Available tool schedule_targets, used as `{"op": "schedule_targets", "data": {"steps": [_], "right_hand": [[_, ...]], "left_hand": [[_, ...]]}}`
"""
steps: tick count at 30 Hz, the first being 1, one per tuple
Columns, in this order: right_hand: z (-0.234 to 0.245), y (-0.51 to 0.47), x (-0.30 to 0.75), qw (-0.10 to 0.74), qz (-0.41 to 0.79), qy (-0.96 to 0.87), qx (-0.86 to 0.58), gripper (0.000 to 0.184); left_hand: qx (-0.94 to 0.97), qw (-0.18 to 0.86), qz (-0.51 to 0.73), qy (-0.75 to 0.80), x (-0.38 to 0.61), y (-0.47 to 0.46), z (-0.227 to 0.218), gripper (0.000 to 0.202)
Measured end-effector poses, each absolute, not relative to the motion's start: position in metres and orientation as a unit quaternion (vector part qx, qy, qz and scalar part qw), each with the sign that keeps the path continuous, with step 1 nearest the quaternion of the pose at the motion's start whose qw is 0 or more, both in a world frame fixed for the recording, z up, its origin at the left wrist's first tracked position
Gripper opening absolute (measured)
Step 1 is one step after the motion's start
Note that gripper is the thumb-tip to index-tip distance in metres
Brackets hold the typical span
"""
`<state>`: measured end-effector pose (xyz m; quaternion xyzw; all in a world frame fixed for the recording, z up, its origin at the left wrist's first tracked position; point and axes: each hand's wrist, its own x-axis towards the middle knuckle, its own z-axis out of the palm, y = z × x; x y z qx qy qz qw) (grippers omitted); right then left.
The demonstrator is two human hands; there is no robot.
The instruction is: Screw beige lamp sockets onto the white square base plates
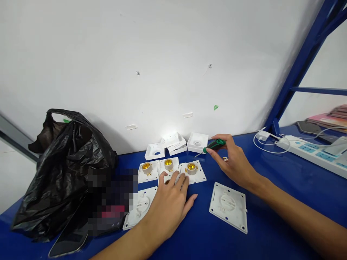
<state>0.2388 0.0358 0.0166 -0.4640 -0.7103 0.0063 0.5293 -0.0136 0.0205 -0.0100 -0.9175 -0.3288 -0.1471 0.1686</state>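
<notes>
My right hand [233,159] pinches a green-and-black screwdriver [215,145], its thin tip pointing left and down above the table. My left hand [172,202] reaches over the front of the lamp holder plates with spread fingers; they partly cover one socket piece, and whether they press on it I cannot tell. Three white square plates with brass-lined sockets stand in a row: a left one [147,167], a middle one [168,164] and a right one [192,167]. A bare white backplate [229,206] lies below my right hand. Another backplate [141,206] is partly behind my left forearm.
Several white square covers [197,142] are gathered against the wall. On the left, a black plastic bag [65,173] stands near a dark phone [70,234] and a blurred-out patch. A white power strip [311,151] with cables lies at the right by a blue metal frame [295,61].
</notes>
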Motion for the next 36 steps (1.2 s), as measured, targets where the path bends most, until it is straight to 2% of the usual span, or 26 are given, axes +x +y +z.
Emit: {"op": "schedule_targets", "data": {"steps": [6,9,11,15,20,23,27,36], "right_hand": [[0.036,0.021,0.245,0.531,-0.017,-0.707,-0.467,0.026],[0.046,0.015,0.249,0.522,0.018,-0.713,-0.467,0.02],[0.048,0.014,0.249,0.471,0.052,-0.746,-0.468,0.021],[0.042,0.016,0.242,0.389,0.128,-0.78,-0.472,0.022],[0.026,0.019,0.234,0.426,0.189,-0.757,-0.459,0.026],[0.022,0.02,0.235,0.489,0.163,-0.725,-0.457,0.026],[0.025,0.017,0.239,0.541,0.065,-0.699,-0.464,0.028],[0.046,0.013,0.246,0.516,-0.095,-0.709,-0.471,0.021]], "left_hand": [[-0.92,0.204,-0.095,-0.321,-0.001,0.035,0.005,0.045],[-0.92,0.211,-0.126,-0.304,-0.003,0.023,0.007,0.041],[-0.935,0.179,-0.173,-0.252,-0.006,0.009,0.006,0.034],[-0.974,0.098,-0.184,-0.092,-0.006,-0.012,0.001,0.029],[-0.971,0.027,-0.218,-0.098,-0.008,-0.01,-0.012,0.018],[-0.965,0.017,-0.244,-0.098,-0.01,-0.007,-0.016,0.018],[-0.963,0.005,-0.255,-0.089,-0.01,-0.007,-0.016,0.019],[-0.961,-0.008,-0.261,-0.087,-0.009,-0.007,-0.019,0.018]]}}
